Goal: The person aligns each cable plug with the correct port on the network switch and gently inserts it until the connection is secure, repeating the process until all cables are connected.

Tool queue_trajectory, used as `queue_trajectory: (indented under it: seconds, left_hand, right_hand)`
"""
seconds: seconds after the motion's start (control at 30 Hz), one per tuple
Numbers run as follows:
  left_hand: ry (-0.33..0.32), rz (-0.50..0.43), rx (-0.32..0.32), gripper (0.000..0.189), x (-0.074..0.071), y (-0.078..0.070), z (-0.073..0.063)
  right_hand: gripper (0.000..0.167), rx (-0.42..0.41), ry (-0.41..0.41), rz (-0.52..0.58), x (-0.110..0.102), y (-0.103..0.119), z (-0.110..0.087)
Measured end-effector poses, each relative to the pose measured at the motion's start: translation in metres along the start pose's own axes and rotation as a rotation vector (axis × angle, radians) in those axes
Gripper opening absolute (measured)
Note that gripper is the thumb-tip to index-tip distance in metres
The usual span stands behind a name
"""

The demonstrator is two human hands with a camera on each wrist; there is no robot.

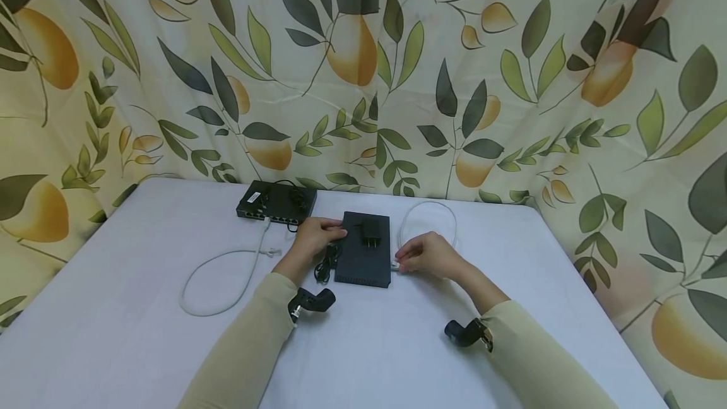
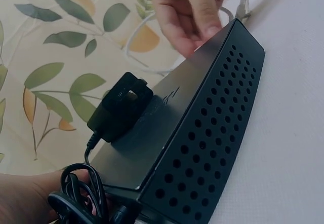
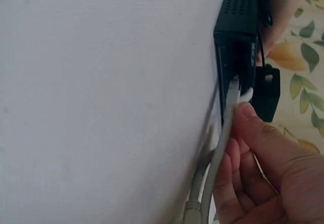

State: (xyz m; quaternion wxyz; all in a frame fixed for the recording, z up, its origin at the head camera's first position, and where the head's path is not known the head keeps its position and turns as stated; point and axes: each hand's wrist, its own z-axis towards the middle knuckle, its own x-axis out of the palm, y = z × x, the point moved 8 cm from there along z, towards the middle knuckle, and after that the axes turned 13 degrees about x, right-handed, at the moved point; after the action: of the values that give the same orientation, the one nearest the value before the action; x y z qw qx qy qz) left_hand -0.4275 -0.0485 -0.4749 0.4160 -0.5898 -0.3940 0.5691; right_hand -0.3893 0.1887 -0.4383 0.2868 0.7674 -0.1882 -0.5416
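Observation:
A flat black network switch (image 1: 360, 267) with perforated sides lies on the white table. On its top sits a black power adapter (image 1: 371, 231), prongs showing. My left hand (image 1: 312, 242) holds the switch by its left edge, beside the bundled black cord (image 2: 76, 196) that partly covers that hand in the left wrist view. At the right edge, my right hand (image 1: 428, 254) pinches the plug end of a light grey network cable (image 3: 217, 158). The plug's tip meets the switch's port side in the right wrist view; how deep it sits I cannot tell.
Another black network switch (image 1: 276, 202) stands at the back left, a black cord on top. A second grey network cable (image 1: 207, 314) runs from its front and loops on the table (image 1: 142, 257). A patterned fabric (image 1: 318, 81) hangs behind.

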Motion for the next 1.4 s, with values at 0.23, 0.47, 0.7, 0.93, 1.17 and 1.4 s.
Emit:
queue_trajectory:
  seconds: [0.23,0.47,0.7,0.93,1.17,1.4]
  left_hand:
    - [-0.005,0.012,0.005,0.033,-0.002,0.003,0.000]
    - [-0.030,0.036,0.027,0.031,-0.009,0.007,0.001]
    - [-0.031,0.042,0.041,0.027,-0.013,0.007,0.008]
    - [0.027,0.115,0.135,0.027,-0.028,-0.026,0.020]
    - [0.103,0.481,0.402,0.031,-0.039,-0.080,0.032]
    - [0.193,0.829,0.528,0.038,-0.029,-0.097,0.033]
  right_hand:
    - [0.014,0.038,-0.041,0.038,-0.009,-0.009,0.005]
    - [0.017,0.033,-0.075,0.041,-0.018,-0.004,0.008]
    - [0.028,0.043,-0.129,0.033,-0.035,-0.001,0.013]
    - [0.028,-0.043,-0.236,-0.084,-0.059,0.013,0.020]
    - [0.043,-0.127,-0.309,-0.225,-0.079,0.040,0.030]
    - [0.065,-0.183,-0.270,-0.457,-0.067,0.048,0.034]
